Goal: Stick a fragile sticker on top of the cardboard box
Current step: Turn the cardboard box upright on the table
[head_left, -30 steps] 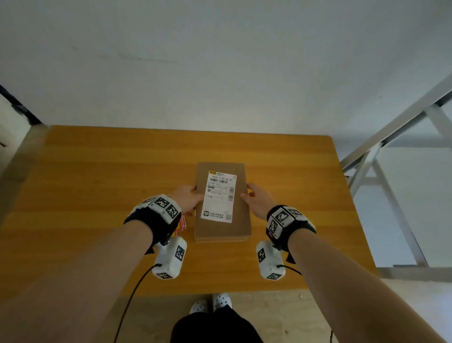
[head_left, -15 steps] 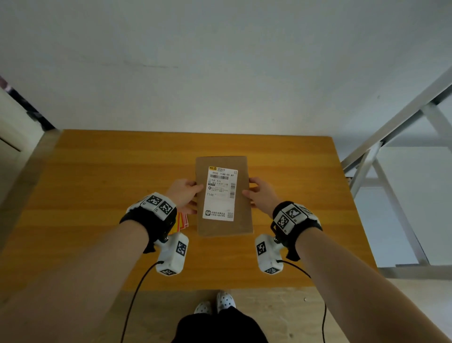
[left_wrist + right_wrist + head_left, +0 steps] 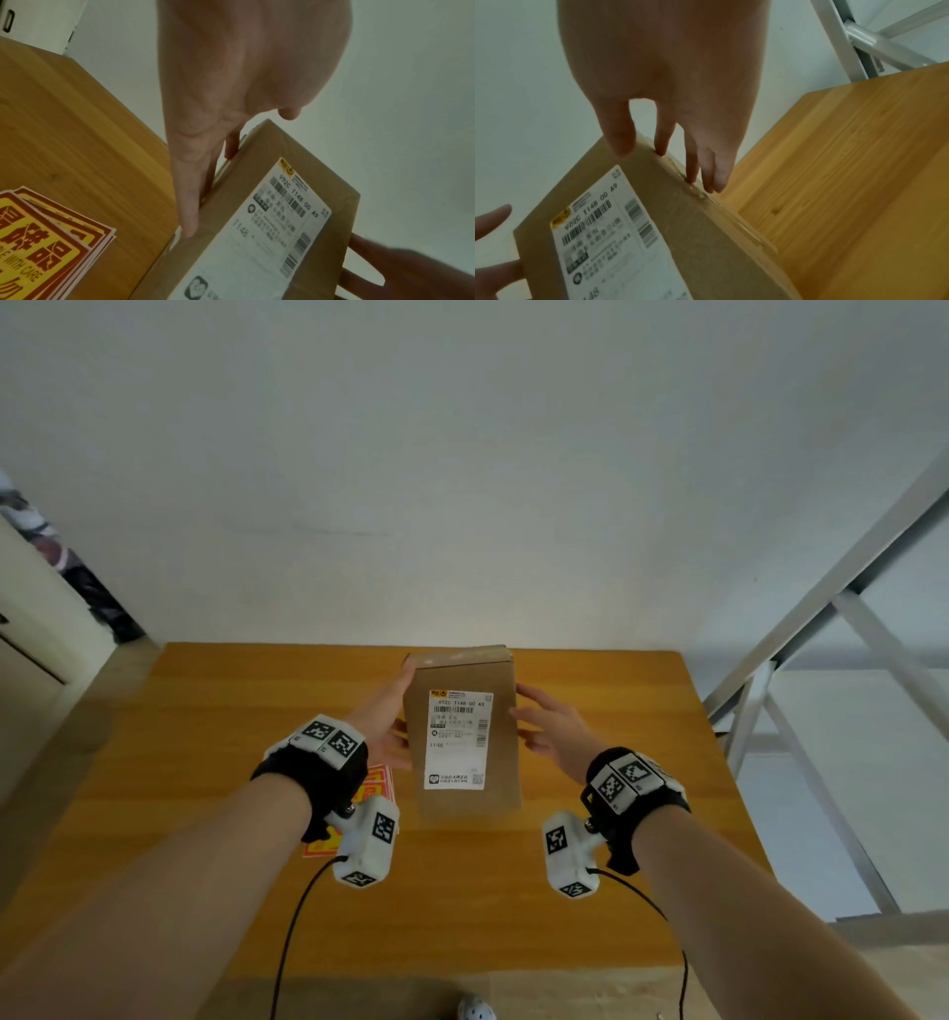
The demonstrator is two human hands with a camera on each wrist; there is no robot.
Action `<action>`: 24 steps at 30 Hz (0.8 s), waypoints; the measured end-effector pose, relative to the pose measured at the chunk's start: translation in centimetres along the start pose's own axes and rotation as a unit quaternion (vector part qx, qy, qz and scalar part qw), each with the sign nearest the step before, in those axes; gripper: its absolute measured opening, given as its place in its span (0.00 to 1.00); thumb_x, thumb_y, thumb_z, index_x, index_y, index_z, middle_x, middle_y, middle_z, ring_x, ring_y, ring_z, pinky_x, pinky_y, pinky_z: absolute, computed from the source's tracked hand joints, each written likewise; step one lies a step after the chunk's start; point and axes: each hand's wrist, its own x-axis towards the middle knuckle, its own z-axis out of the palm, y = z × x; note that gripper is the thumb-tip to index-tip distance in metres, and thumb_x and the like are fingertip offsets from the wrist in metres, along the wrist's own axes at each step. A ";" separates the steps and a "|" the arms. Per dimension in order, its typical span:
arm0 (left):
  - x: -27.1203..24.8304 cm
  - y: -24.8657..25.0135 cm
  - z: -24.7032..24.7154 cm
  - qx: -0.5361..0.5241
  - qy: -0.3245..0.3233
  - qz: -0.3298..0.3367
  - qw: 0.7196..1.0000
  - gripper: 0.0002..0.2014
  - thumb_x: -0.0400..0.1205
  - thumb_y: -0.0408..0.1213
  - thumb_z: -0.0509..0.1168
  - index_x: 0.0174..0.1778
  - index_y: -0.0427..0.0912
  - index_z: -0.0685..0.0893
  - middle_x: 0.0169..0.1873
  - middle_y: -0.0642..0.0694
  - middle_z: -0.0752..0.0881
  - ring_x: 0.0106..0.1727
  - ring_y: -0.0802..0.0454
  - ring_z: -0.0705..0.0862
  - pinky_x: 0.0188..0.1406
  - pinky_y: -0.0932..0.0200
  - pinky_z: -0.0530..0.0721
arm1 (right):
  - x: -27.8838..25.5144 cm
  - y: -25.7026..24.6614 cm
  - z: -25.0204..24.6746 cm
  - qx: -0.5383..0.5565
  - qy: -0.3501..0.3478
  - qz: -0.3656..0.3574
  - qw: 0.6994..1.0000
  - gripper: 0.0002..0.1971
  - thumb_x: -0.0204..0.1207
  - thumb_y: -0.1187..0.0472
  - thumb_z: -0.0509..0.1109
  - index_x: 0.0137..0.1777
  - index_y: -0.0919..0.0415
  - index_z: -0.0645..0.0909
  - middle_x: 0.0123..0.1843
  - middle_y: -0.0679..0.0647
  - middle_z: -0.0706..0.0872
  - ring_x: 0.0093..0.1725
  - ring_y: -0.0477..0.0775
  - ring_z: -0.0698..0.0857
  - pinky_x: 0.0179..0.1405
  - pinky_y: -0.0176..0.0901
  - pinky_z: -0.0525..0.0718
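Note:
The brown cardboard box (image 3: 500, 762) with a white shipping label (image 3: 457, 742) stands tipped up on its near end on the wooden table (image 3: 205, 762), label facing me. My left hand (image 3: 382, 721) lies flat against its left side, with its straight fingers (image 3: 187, 203) along the edge. My right hand (image 3: 552, 731) touches the right side, straight fingers (image 3: 713, 172) on that side and the thumb at the labelled face's edge. A stack of red and yellow fragile stickers (image 3: 377, 780) lies on the table left of the box (image 3: 257, 154), partly under my left wrist.
A white wall runs right behind the table's far edge. A grey metal frame (image 3: 821, 618) stands to the right of the table. A pale cabinet (image 3: 31, 629) is at the left. Cables hang from both wrist cameras over the table's near edge.
The box lay flat with the label up; its far end has now risen, so it stands tilted on its near end. Both hands slid farther along its sides.

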 end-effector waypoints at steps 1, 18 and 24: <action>-0.1 0.1 0.0 0.006 0.009 0.003 1.000 0.43 0.70 0.73 0.53 0.79 0.54 0.59 0.75 0.31 0.70 0.71 0.31 0.75 0.56 0.39 0.81 | 0.0 -0.2 0.1 0.017 -0.009 -0.001 1.000 0.25 0.79 0.52 0.65 0.76 0.50 0.67 0.75 0.61 0.75 0.74 0.64 0.73 0.75 0.59 0.69; 2.2 -0.9 -0.1 0.002 0.012 0.031 0.999 0.21 0.81 0.43 0.62 0.70 0.46 0.72 0.68 0.48 0.78 0.63 0.46 0.78 0.68 0.36 0.76 | 1.9 -0.1 -0.8 0.116 -0.023 0.004 0.993 0.24 0.80 0.57 0.64 0.74 0.37 0.67 0.70 0.59 0.78 0.68 0.64 0.78 0.72 0.68 0.72; 2.6 -1.5 0.6 -0.004 0.016 0.021 1.000 0.17 0.81 0.38 0.65 0.66 0.48 0.77 0.58 0.49 0.84 0.59 0.49 0.80 0.68 0.36 0.74 | 2.1 0.3 -1.0 0.117 -0.007 0.012 0.993 0.25 0.82 0.64 0.60 0.74 0.40 0.67 0.71 0.58 0.78 0.67 0.63 0.79 0.69 0.63 0.77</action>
